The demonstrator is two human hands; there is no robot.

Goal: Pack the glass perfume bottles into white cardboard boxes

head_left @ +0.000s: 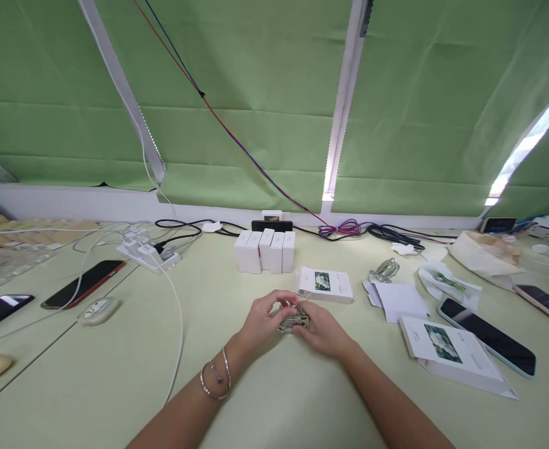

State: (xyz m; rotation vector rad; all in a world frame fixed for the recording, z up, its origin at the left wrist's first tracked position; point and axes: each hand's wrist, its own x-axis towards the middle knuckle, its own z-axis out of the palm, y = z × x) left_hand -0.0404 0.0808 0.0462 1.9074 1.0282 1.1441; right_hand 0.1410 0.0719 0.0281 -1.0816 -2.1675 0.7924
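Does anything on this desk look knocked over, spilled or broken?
Nothing looks spilled or broken. One small glass bottle lies tipped on its side near the back, beside loose white papers. The left hand and right hand together hold a similar glass bottle. The white boxes stand neatly upright.

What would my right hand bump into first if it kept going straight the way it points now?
Past the small clear glass item it holds, the right hand points up-left toward the left hand, which it meets almost at once. Depth is hard to judge here.
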